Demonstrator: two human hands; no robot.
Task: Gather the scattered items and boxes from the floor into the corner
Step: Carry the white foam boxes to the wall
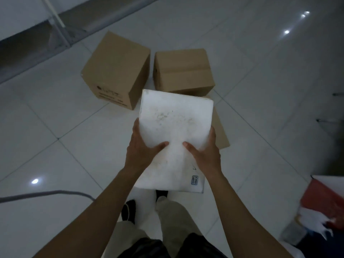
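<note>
Grips a white foam slab (175,131) in both hands, clear of the tiled floor (55,118). Left hand (143,148) clasped round the slab's left edge, thumb laid across the top face; right hand (203,151) clasped round the right edge the same way, thumbs pointing toward each other. Brownish stains across the slab's top, and a small blue-printed sticker (195,180) at its near right corner. Just beyond the slab's far left corner, on the floor: a tall cardboard box (115,71) with dark print low on one side. Just beyond the slab's far edge: a taped cardboard box (183,69), close beside the tall one but apart from it. Under the slab's right edge, partly hidden: a third cardboard piece (220,131); cannot tell whether box or flat sheet. Near left of the slab: a grey cable (46,194) along the floor. Well right of the slab: blurred red and white packaging (323,202).
</note>
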